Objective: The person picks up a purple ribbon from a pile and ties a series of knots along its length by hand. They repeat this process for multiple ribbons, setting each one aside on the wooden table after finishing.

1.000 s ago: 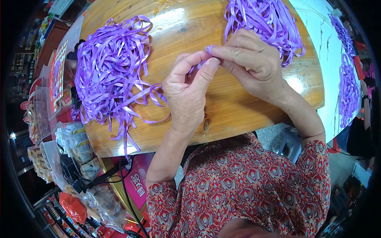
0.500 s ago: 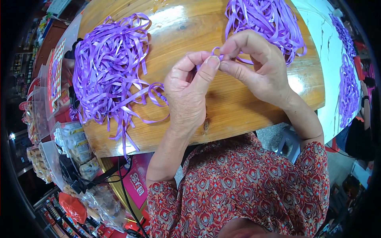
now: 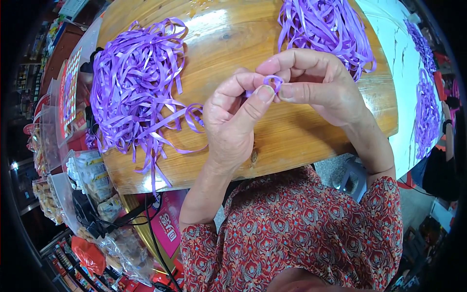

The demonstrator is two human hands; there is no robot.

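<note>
Between my two hands a purple ribbon [image 3: 275,80] is bent into a small loop, just above the wooden table. My left hand [image 3: 236,109] pinches it between thumb and forefinger, the thumb lying across the loop's lower side. From the other side my right hand [image 3: 323,87] meets the loop, its thumb and fingertips closed at the ribbon's edge. The rest of this strip is hidden behind the fingers. A large tangled heap of purple ribbons [image 3: 134,87] lies to the left, with loose ends trailing toward my left wrist. Beyond my right hand lies a second purple heap [image 3: 328,31].
The wooden table [image 3: 292,141] has a curved edge close to my body. On the right, a white marbled table [image 3: 396,63] carries more purple ribbon bundles [image 3: 425,112], with another person's arm [image 3: 448,131] beside it. Bagged goods [image 3: 92,175] and a black cable [image 3: 153,233] crowd the left.
Both hands have come slightly nearer to me. The small ribbon loop now shows more openly between the fingertips, and my right fingers have straightened over it.
</note>
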